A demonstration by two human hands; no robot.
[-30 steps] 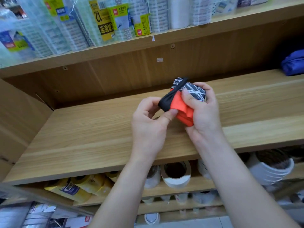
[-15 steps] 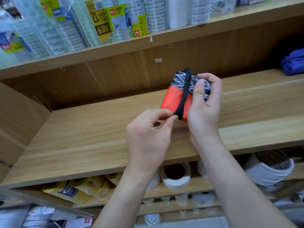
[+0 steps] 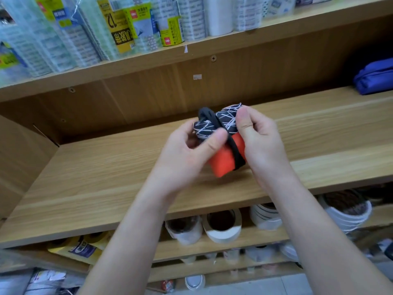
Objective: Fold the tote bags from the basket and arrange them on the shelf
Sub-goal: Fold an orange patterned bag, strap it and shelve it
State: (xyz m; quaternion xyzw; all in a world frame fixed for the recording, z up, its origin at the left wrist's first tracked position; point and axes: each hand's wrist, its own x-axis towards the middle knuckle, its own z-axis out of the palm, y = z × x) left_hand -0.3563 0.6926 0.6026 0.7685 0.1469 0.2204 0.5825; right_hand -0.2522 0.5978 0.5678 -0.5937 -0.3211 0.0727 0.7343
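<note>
hands meet in the middle of the frame, above the front part of the wooden shelf (image 3: pixel 102 179). our left hand (image 3: pixel 185 154) is curled nearly closed: its thumb lies across the near face of the folded tote bag (image 3: pixel 221 162), and its other fingers wrap behind the bag's upper left corner, where we cannot see their tips. our right hand (image 3: pixel 263 145) grips the bag's right side, thumb pressed on the black, white-lined upper part and the remaining fingers folded in behind it. the bag sits squeezed between the two hands as a small tilted packet, patterned black at the top and plain orange at the bottom. a black strap (image 3: pixel 236 152) runs down its near face from a loop at the top, passing between the two thumbs and hooking under the lower right corner. whether the bag's orange corner touches the board we cannot tell. at the right edge of the frame a blue bundle (image 3: pixel 374 77) of fabric lies on the same shelf, well apart from the hands. tape rolls (image 3: pixel 222 227) fill the shelf below, and packaged goods (image 3: pixel 136 28) line the one above.
</note>
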